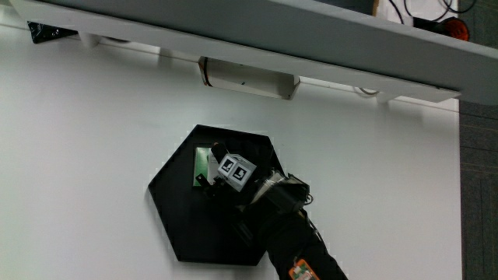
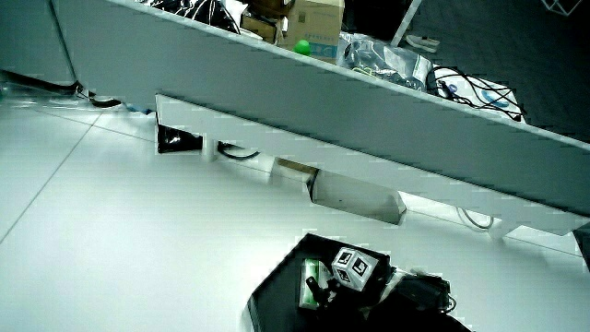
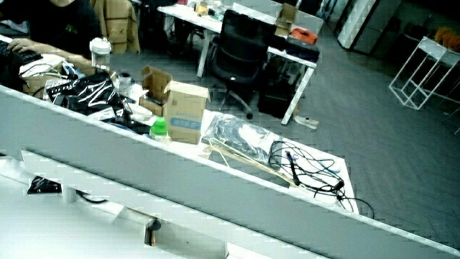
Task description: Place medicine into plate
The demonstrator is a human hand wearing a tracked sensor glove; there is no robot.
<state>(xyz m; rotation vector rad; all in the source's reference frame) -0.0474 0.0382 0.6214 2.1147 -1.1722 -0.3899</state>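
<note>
The hand [image 1: 233, 177], in its black glove with the small patterned cube [image 1: 236, 170] on its back, lies over the black six-sided plate [image 1: 175, 210] on the white table [image 1: 85, 140], with its forearm [image 1: 292, 233] running back toward the person. The green and white medicine box [image 1: 201, 165] is inside the plate, at the part of it farther from the person, and it sits right at the fingertips, partly covered by them. The fingers seem curled down onto the box, touching it, though whether they truly grip it or only rest on it cannot be told. In a side view the hand [image 2: 346, 281] shows over the plate [image 2: 272, 300] with the medicine box [image 2: 311, 281] just beside the cube [image 2: 354, 268], lying flat on the plate's floor. The low partition [image 1: 311, 47] runs along the table's edge farthest from the person, well apart from the plate.
</note>
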